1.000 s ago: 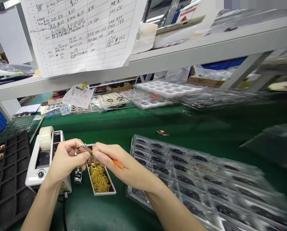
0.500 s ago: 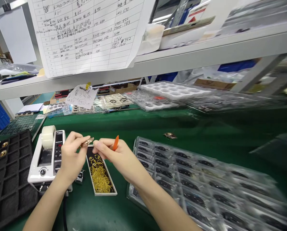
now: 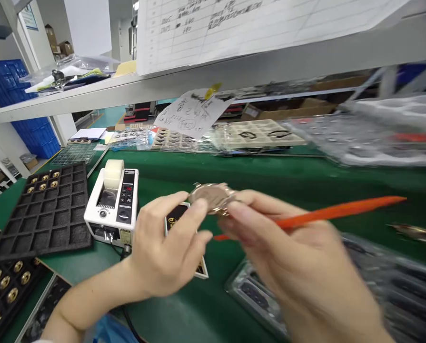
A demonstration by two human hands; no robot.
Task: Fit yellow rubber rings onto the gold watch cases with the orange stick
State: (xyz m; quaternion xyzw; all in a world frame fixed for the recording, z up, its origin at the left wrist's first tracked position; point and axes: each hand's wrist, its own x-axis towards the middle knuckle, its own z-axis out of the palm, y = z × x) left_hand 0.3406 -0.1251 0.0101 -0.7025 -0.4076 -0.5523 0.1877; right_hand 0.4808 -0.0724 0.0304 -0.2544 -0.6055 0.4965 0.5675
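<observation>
Both hands hold a round, shiny watch case [image 3: 213,195] between them, above the green table. My left hand [image 3: 164,247] pinches its left edge with thumb and fingers. At the right edge, my right hand [image 3: 287,243] grips the case between thumb and fingers. An orange pointed stick [image 3: 351,208] also lies in the right hand, its long end pointing right. Behind the left hand is a small white-rimmed box [image 3: 203,272], mostly covered. Another shiny metal piece [image 3: 414,232] lies on the table at the far right, blurred.
A white tape dispenser [image 3: 104,214] stands left of my hands. Beside it lies a black compartment tray [image 3: 52,219] with several gold pieces; another gold-filled tray [image 3: 11,281] is nearer. Clear plastic trays [image 3: 259,295] lie right. A shelf edge [image 3: 102,93] with paper spans above.
The view has turned left and come closer. The watch case, formerly mainly in my left hand with the right fingertips beside it, is now gripped at both edges, its flat round face showing.
</observation>
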